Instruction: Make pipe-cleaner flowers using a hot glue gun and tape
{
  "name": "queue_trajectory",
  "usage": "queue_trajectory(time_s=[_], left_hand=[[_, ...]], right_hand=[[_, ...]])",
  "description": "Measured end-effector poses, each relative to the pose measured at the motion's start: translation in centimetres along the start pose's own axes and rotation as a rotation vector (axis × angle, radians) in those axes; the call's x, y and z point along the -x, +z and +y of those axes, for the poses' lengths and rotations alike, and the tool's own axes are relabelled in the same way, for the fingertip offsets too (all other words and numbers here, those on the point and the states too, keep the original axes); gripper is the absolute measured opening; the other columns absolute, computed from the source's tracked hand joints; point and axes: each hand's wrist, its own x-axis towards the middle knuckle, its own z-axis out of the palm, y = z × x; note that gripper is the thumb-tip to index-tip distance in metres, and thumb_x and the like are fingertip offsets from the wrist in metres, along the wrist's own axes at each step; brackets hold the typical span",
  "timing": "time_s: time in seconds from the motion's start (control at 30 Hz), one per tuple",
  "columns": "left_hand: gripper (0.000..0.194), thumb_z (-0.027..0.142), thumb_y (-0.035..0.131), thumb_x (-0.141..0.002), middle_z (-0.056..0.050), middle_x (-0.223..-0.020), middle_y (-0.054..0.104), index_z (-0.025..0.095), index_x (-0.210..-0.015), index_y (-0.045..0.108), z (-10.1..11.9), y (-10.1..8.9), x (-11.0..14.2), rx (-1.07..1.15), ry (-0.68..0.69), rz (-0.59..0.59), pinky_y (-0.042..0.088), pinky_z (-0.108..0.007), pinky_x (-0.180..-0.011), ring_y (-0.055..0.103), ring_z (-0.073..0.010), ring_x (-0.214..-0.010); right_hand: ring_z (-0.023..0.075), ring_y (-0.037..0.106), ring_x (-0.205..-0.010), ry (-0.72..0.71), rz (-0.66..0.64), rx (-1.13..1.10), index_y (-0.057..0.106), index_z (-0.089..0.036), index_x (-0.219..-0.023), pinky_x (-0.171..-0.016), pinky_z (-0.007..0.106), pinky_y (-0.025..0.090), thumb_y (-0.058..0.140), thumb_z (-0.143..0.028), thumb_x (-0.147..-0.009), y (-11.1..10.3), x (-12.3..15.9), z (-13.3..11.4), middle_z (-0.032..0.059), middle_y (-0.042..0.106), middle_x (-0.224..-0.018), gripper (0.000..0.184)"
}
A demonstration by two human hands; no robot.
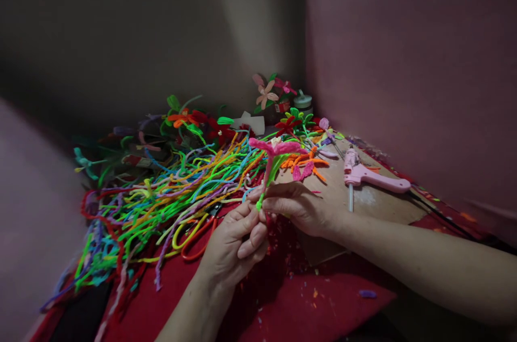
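A pink pipe-cleaner flower (278,147) with a pale centre and a green leaf (278,167) stands upright between my two hands. My left hand (242,234) pinches the low end of its stem from the left, where a bright green bit (259,204) shows. From the right, my right hand (299,206) closes thumb and fingers on the same stem just above. Part of the stem is hidden behind my fingers. Close to my left hand lie scissors (200,237) with orange and yellow handles.
A heap of colourful pipe cleaners (177,186) spreads left. A pink glue gun (375,178) with a black cord rests on a brown board (391,207) at right. Finished flowers (186,118) and a lidded jar (302,102) stand behind. Scraps dot the red cloth (323,299); walls enclose the corner.
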Motion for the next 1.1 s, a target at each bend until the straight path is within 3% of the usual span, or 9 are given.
queue_trajectory(time_s=[0.17, 0.3, 0.4, 0.5, 0.57, 0.7, 0.87, 0.97, 1.1], left_hand=[[0.012, 0.023, 0.062, -0.08, 0.009, -0.042, 0.042, 0.014, -0.073, 0.059, -0.4, -0.2, -0.3, 0.03, -0.045, -0.053, 0.022, -0.01, -0.03, 0.01, 0.0016, -0.027], [0.014, 0.028, 0.06, -0.081, 0.009, -0.043, 0.041, 0.015, -0.074, 0.057, -0.3, 0.2, -0.3, -0.09, -0.033, 0.029, 0.02, -0.012, -0.032, 0.011, 0.0003, -0.03], [0.02, 0.032, 0.058, -0.082, 0.007, -0.048, 0.043, 0.016, -0.071, 0.056, -0.5, 0.7, -0.1, -0.435, 0.109, 0.203, 0.022, -0.015, -0.036, 0.024, -0.0026, -0.034], [0.013, 0.029, 0.058, -0.081, 0.001, -0.059, 0.054, 0.019, -0.073, 0.06, -1.2, 0.7, 0.0, -0.998, 0.44, 0.402, 0.034, -0.02, -0.048, 0.045, -0.0092, -0.047], [0.01, 0.027, 0.058, -0.08, -0.004, -0.071, 0.063, 0.019, -0.083, 0.064, -1.7, 0.4, 0.0, -1.329, 0.609, 0.464, 0.04, -0.024, -0.058, 0.055, -0.0149, -0.059], [0.022, 0.028, 0.055, -0.082, -0.013, -0.084, 0.068, 0.017, -0.098, 0.066, -2.1, -0.5, 0.0, -1.66, 0.655, 0.492, 0.039, -0.027, -0.062, 0.062, -0.0222, -0.072], [0.017, 0.022, 0.058, -0.079, -0.01, -0.082, 0.069, 0.021, -0.092, 0.069, -1.8, -0.8, -0.1, -1.505, 0.648, 0.477, 0.038, -0.024, -0.06, 0.061, -0.0193, -0.067], [0.012, 0.021, 0.059, -0.078, -0.005, -0.073, 0.067, 0.023, -0.086, 0.068, -1.4, -0.5, -0.2, -1.35, 0.616, 0.485, 0.038, -0.023, -0.058, 0.058, -0.0163, -0.06], [0.019, 0.03, 0.058, -0.08, 0.004, -0.05, 0.049, 0.02, -0.065, 0.06, -0.7, 0.3, -0.2, -0.987, 0.401, 0.425, 0.032, -0.02, -0.044, 0.042, -0.0091, -0.043]], right_hand=[[0.0115, 0.055, -0.069, 0.026, -0.009, 0.001, 0.071, -0.017, -0.072, -0.074, 0.027, 0.042, 0.065, -0.03, -0.075, -0.1, -0.3, 0.0, 0.0, 0.066, -0.074, 0.014], [0.0123, 0.056, -0.069, -0.001, 0.059, -0.001, 0.071, -0.016, -0.071, -0.071, 0.026, 0.042, 0.065, -0.032, -0.075, 0.2, -0.3, 0.1, 0.0004, 0.065, -0.071, 0.017], [0.0123, 0.054, -0.062, 0.033, 0.167, -0.029, 0.07, -0.015, -0.072, -0.064, 0.026, 0.042, 0.066, -0.033, -0.073, 0.6, -0.3, 0.2, 0.0001, 0.063, -0.064, 0.018], [0.0122, 0.055, -0.064, 0.039, 0.275, -0.082, 0.069, -0.015, -0.07, -0.066, 0.026, 0.042, 0.069, -0.029, -0.07, 1.1, -0.2, 0.5, 0.0, 0.064, -0.067, 0.014], [0.0126, 0.056, -0.069, 0.032, 0.322, -0.124, 0.069, -0.015, -0.068, -0.071, 0.027, 0.042, 0.071, -0.027, -0.067, 1.3, -0.1, 0.7, 0.0, 0.064, -0.069, 0.012], [0.011, 0.053, -0.063, 0.075, 0.358, -0.16, 0.07, -0.015, -0.064, -0.066, 0.025, 0.04, 0.074, -0.03, -0.063, 1.8, -0.1, 0.7, -0.0011, 0.063, -0.063, 0.015], [0.0093, 0.049, -0.057, 0.106, 0.392, -0.108, 0.068, -0.015, -0.062, -0.059, 0.023, 0.038, 0.075, -0.035, -0.063, 1.7, -0.1, 1.0, -0.0018, 0.061, -0.06, 0.021], [0.0105, 0.052, -0.06, 0.072, 0.329, -0.08, 0.07, -0.016, -0.069, -0.06, 0.023, 0.04, 0.071, -0.035, -0.068, 1.5, -0.1, 1.3, -0.0016, 0.061, -0.061, 0.019], [0.0131, 0.056, -0.071, -0.01, 0.225, -0.069, 0.07, -0.017, -0.076, -0.07, 0.026, 0.043, 0.066, -0.028, -0.073, 1.3, 0.0, 1.1, -0.0001, 0.065, -0.071, 0.012]])
